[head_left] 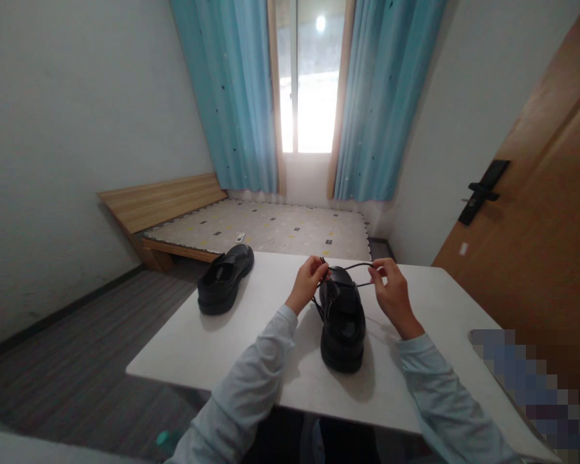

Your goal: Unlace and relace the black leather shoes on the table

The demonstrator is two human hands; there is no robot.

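Pale blue fabric sleeves (251, 386) are extending forward over a smooth white table (183, 348). Centred on it, a glossy black leather shoe (343, 322) with a thick rounded sole is standing heel toward the camera. Left hand (308, 282) is pinching one end of its thin black lace (357, 266); right hand (390, 291) is pinching the other, drawing it taut above the toe. A matching second shoe (223, 278) is sitting well apart to the left.
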